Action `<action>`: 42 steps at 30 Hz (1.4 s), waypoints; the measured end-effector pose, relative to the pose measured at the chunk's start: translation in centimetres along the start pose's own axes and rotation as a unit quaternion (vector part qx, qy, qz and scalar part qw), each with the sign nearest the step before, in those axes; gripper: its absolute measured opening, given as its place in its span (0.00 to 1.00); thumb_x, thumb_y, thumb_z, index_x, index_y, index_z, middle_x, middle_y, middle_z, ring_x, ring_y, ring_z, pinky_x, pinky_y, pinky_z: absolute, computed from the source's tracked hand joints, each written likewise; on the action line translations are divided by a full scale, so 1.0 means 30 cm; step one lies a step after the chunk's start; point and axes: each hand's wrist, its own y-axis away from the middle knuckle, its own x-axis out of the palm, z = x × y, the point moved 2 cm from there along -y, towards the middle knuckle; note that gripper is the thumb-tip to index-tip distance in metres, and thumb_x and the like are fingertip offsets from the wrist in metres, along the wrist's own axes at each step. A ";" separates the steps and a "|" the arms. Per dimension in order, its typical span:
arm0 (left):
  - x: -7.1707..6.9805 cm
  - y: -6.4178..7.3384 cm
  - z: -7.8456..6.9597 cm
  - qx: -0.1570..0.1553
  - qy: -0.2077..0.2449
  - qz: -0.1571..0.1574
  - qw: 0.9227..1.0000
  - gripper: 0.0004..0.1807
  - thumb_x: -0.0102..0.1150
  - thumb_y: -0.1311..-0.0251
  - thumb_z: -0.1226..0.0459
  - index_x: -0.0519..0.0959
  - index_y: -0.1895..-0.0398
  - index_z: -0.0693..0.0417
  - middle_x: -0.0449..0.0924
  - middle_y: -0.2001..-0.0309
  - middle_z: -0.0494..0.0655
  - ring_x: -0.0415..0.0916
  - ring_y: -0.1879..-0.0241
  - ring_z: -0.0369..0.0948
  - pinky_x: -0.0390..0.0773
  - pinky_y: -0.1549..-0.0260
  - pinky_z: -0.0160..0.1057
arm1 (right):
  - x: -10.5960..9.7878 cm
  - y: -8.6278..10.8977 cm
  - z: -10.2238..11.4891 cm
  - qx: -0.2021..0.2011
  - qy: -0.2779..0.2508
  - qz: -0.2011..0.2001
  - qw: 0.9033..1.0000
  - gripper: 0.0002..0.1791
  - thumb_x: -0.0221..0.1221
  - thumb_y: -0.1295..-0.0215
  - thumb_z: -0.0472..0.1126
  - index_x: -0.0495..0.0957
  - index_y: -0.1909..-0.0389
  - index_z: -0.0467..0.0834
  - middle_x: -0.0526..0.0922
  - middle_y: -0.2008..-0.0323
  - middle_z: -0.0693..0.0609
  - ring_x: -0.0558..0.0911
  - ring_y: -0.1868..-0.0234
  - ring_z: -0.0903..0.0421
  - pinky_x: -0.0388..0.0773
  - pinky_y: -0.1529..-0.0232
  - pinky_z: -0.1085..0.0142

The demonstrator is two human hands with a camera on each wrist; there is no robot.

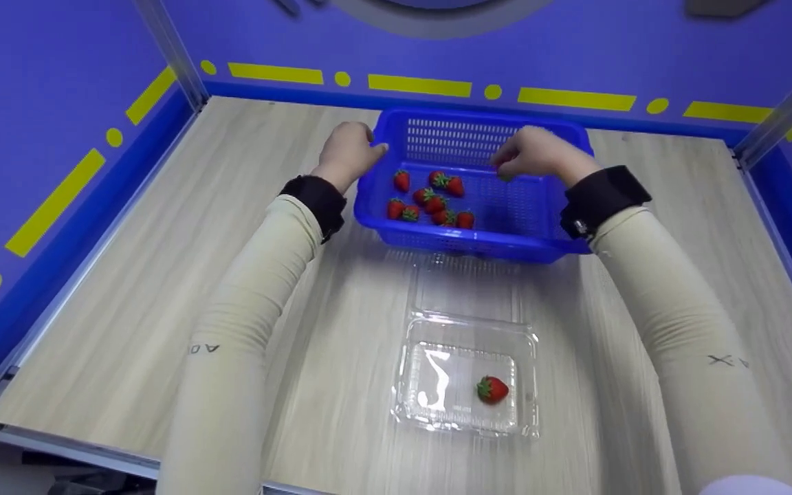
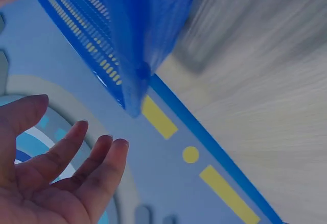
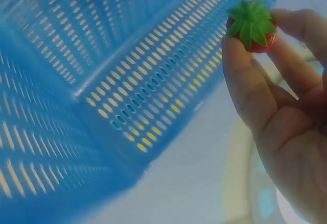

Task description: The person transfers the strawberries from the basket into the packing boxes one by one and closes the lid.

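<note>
My right hand (image 1: 537,152) is over the right part of a blue plastic basket (image 1: 475,237). Between its fingertips it pinches a strawberry (image 3: 251,26), whose green leaves face the right wrist camera. My left hand (image 1: 351,151) hovers by the basket's left rim; in the left wrist view its fingers (image 2: 104,175) are spread loosely and hold nothing. Several strawberries (image 1: 435,204) lie in the left half of the basket. Nearer to me, a clear plastic clamshell box (image 1: 413,405) lies with its lid (image 1: 465,289) folded back toward the basket. One strawberry (image 1: 493,390) sits in the box's right side.
Everything stands on a light wood-grain table (image 1: 300,385). Blue panels (image 1: 286,41) with yellow marks wall in the back and both sides. The basket stands near the back panel, and the clamshell lid reaches up to its front wall.
</note>
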 end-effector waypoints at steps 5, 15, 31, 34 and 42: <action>0.007 0.011 -0.032 0.014 -0.014 0.009 1.000 0.20 0.54 0.25 0.58 0.80 0.42 0.66 0.83 0.43 0.58 0.80 0.46 0.49 0.81 0.41 0.47 | -0.048 0.051 0.015 -0.002 0.013 -0.038 0.999 0.17 0.60 0.34 0.35 0.85 0.48 0.33 0.88 0.52 0.34 0.84 0.62 0.57 0.77 0.60 0.71; -0.027 0.107 -0.055 0.051 0.028 0.033 0.998 0.21 0.58 0.27 0.60 0.79 0.40 0.67 0.82 0.39 0.61 0.80 0.38 0.52 0.78 0.34 0.48 | -0.070 0.168 0.099 -0.054 0.032 -0.090 0.994 0.15 0.60 0.30 0.33 0.83 0.45 0.32 0.87 0.52 0.33 0.82 0.56 0.43 0.80 0.54 0.59; 0.029 0.450 0.038 0.116 0.079 0.134 0.981 0.18 0.63 0.32 0.64 0.82 0.44 0.67 0.87 0.48 0.63 0.86 0.52 0.54 0.87 0.49 0.47 | 0.126 0.499 0.248 -0.266 0.036 -0.122 0.956 0.17 0.68 0.42 0.26 0.85 0.50 0.34 0.87 0.54 0.38 0.87 0.56 0.44 0.89 0.58 0.55; 0.066 0.512 0.050 0.131 0.081 0.150 0.977 0.17 0.63 0.33 0.64 0.83 0.45 0.67 0.89 0.53 0.62 0.87 0.56 0.52 0.88 0.54 0.45 | 0.193 0.547 0.259 -0.304 0.035 -0.122 0.944 0.18 0.69 0.45 0.26 0.86 0.51 0.34 0.88 0.55 0.40 0.87 0.56 0.47 0.89 0.58 0.57; 0.155 0.639 0.077 0.137 0.130 0.185 0.964 0.19 0.63 0.33 0.65 0.81 0.43 0.68 0.90 0.56 0.59 0.88 0.56 0.50 0.89 0.55 0.42 | 0.320 0.663 0.252 -0.366 0.025 -0.162 0.916 0.21 0.73 0.55 0.23 0.87 0.56 0.36 0.88 0.58 0.43 0.87 0.60 0.50 0.88 0.61 0.63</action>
